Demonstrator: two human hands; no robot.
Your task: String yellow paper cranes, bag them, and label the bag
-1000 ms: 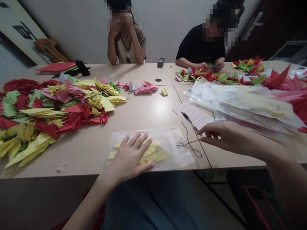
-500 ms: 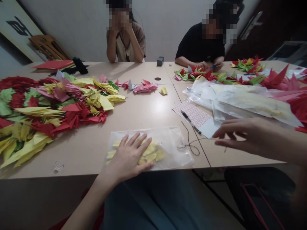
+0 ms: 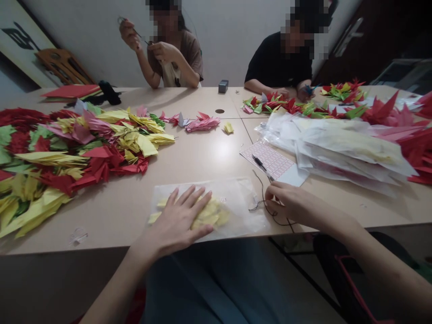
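Note:
My left hand lies flat with fingers spread on a translucent bag at the table's front edge. Yellow folded paper pieces show through the bag. Just right of the bag, my right hand is bent down over a thin dark cord, fingertips close to the cord's loops. Its fingers are curled together, and whether they pinch the cord is too small to tell. Beyond that hand, a black pen rests on a sheet of red-printed labels.
Piles of coloured folded paper cover the table's left side. Stacked translucent bags lie at right, near more red paper. Two people sit across the table. A small grey box stands at the far edge.
My right hand has moved left and down from beside the bag stack to the cord. My left hand stays on the bag. The person opposite at left has lowered their hands from their face.

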